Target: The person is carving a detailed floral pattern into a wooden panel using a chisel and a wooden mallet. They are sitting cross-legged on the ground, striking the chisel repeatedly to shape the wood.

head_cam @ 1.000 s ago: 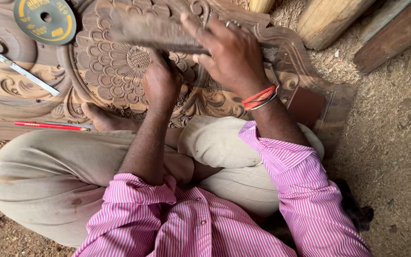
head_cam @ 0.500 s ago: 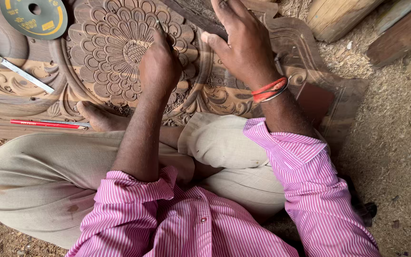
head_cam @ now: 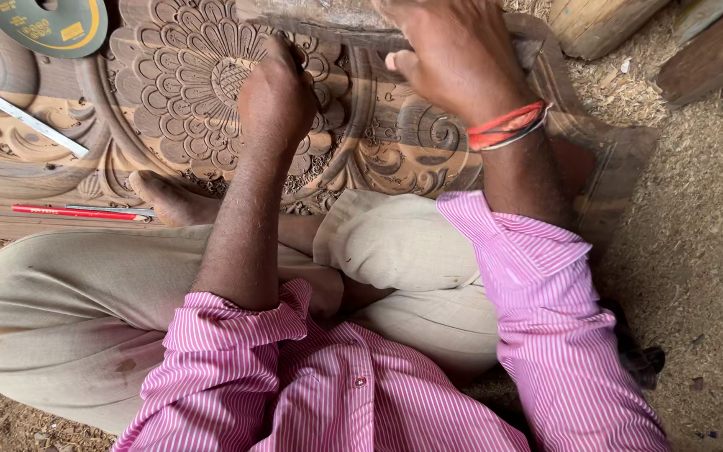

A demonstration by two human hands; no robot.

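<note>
Head view: a red pencil (head_cam: pixel 73 213) and grinding disc (head_cam: pixel 48 25) lie well left of the left hand (head_cam: pixel 276 96), whose fingers are curled shut over the carved wooden panel (head_cam: pixel 173 79); its grip is hidden. The right hand (head_cam: pixel 453 59) clasps a wooden mallet (head_cam: pixel 320 15).

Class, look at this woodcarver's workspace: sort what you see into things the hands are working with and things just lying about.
In use:
- left hand, fisted over the flower carving
- right hand, gripping a wooden mallet at the top edge
- carved wooden panel

Lying about:
- grinding disc
- metal ruler
- red pencil
- wood blocks
</note>
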